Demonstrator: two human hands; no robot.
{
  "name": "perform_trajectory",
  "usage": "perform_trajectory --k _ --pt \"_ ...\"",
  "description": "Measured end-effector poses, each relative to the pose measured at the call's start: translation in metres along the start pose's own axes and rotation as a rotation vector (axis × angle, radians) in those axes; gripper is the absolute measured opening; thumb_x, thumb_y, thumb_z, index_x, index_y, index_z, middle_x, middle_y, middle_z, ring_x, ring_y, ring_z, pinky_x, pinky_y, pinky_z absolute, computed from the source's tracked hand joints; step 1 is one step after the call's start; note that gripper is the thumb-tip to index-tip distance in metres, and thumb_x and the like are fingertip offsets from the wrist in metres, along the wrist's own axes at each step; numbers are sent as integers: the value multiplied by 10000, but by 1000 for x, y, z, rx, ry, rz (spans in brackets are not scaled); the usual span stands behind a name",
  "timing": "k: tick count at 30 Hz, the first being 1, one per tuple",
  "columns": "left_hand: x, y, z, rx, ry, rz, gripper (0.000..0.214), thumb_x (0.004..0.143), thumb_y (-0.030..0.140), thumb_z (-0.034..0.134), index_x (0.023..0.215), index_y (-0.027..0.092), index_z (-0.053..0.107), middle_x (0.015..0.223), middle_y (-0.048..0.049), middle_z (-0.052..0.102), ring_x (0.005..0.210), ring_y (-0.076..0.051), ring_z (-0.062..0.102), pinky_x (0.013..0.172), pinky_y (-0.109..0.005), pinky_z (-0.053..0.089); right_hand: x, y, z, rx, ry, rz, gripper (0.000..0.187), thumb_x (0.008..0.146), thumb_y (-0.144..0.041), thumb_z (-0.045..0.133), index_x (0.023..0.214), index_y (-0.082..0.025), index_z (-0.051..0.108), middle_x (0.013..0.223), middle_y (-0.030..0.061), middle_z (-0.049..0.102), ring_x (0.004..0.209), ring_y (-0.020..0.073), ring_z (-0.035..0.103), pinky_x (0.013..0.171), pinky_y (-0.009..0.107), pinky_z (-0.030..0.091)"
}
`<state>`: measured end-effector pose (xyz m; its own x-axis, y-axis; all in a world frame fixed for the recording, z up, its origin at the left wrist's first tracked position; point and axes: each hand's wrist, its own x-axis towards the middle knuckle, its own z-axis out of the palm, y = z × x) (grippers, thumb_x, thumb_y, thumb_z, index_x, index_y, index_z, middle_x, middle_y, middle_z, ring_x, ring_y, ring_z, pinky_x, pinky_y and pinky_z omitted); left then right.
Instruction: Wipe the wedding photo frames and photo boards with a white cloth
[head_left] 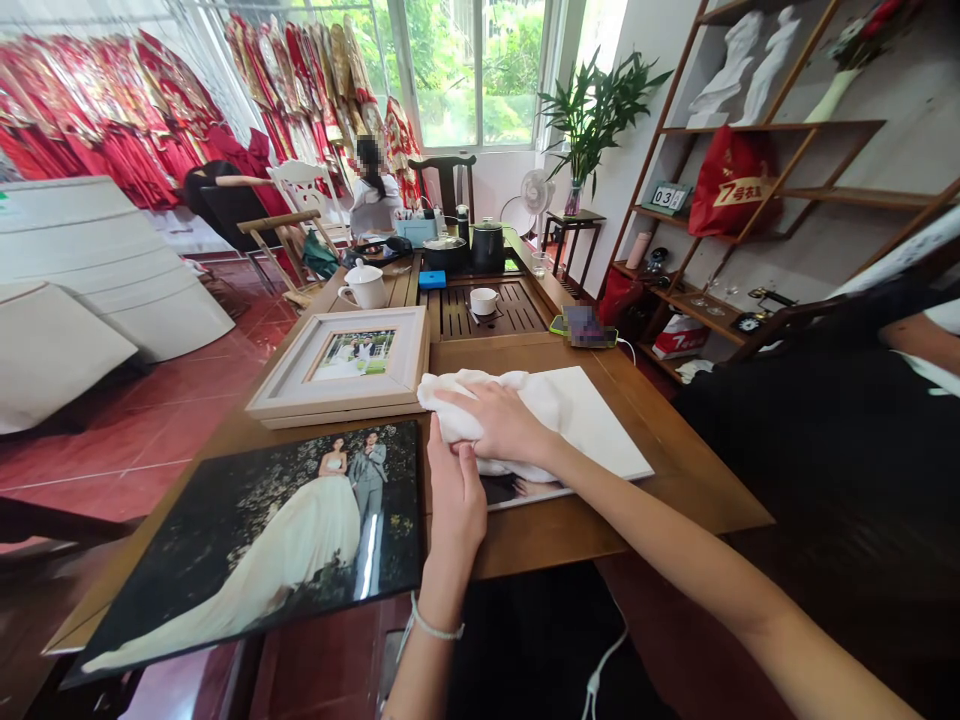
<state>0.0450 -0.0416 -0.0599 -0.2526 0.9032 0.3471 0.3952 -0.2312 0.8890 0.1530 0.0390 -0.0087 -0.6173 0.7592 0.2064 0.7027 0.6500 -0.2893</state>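
My right hand [506,425] presses a bunched white cloth [551,400] onto a pale photo panel [611,425] lying flat on the wooden table. Its fingers are curved over the cloth, and a bit of dark picture shows below. At the panel's left edge, my left hand [456,495] holds on, thumb upward and fingertips near the cloth; part of its grip is hidden. To the left lies a glossy dark wedding photo panel [292,540], overhanging the table's front edge. Behind it rests a light wooden picture frame [412,365] with a smaller wedding photo.
A lidded white mug [366,287], a small white cup [484,301] on a slatted tea tray [517,318], a blue box [433,280] and a phone [586,327] with a cable stand further back. A person [373,200] sits at the far end. Shelves [825,195] rise at right.
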Motion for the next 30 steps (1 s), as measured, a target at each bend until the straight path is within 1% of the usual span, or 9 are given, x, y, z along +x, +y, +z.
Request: perform_trajectory --k 3,6,10,15,19,21,24,27,30 --pt "0 0 -1 2 14 15 768 966 640 219 1493 83 255 1567 -241 293 1477 -287 288 1211 -449 222 -18 -12 0 13 -1 6 696 821 -364 654 1472 -279 425 1446 146 493 1318 364 415 1032 555 351" --pt "-1 -2 -1 -9 24 23 703 965 644 202 1394 115 376 1471 -234 402 1379 -289 434 1163 -457 306 -41 -19 -2 30 1 16 712 812 -381 657 1472 -239 429 1474 156 468 1298 372 434 1038 565 349" --pt "-1 -2 -1 -30 3 39 604 978 618 209 1307 156 419 1368 -204 492 1262 -266 547 1080 -430 405 -73 -13 -7 67 46 28 729 795 -438 692 1459 -261 448 1473 134 484 1321 355 437 1060 549 355" --pt "0 1 -1 -22 -34 -4 543 1007 523 247 1386 139 304 1389 -242 494 1298 -271 524 1099 -467 382 -109 25 -17 67 116 127 726 779 -415 707 1445 -262 466 1419 111 557 1285 333 508 1063 533 391" --pt "1 0 2 -81 -7 -53 502 1002 475 333 1381 146 328 1416 -238 493 1352 -270 486 1130 -465 357 -131 68 -23 89 262 283 702 774 -420 693 1424 -254 488 1427 106 559 1304 338 510 1080 538 399" --pt "4 -1 3 -149 34 -157 496 989 457 391 1381 156 351 1397 -221 527 1329 -261 517 1107 -438 395 -137 83 -25 138 332 367 708 778 -434 682 1429 -245 480 1424 110 563 1299 330 523 1076 522 416" --pt "8 -1 2 -377 68 -457 488 936 416 527 1348 176 422 1273 -171 636 1202 -240 623 995 -383 499 -140 93 -26 201 369 431 726 769 -440 685 1431 -229 477 1432 114 557 1295 314 534 1071 490 435" --pt "10 3 -1 -650 -57 -652 397 859 421 630 1134 140 571 1026 -123 719 979 -228 713 837 -340 569 -140 91 -25 207 377 436 714 746 -439 702 1402 -229 512 1411 112 577 1271 318 557 1049 481 458" --pt "6 10 -3 -764 -126 -702 361 823 457 673 1009 167 562 907 -62 718 825 -192 725 751 -315 582 -140 88 -25 226 411 448 695 742 -433 701 1388 -241 532 1373 108 609 1219 322 595 1002 478 491"
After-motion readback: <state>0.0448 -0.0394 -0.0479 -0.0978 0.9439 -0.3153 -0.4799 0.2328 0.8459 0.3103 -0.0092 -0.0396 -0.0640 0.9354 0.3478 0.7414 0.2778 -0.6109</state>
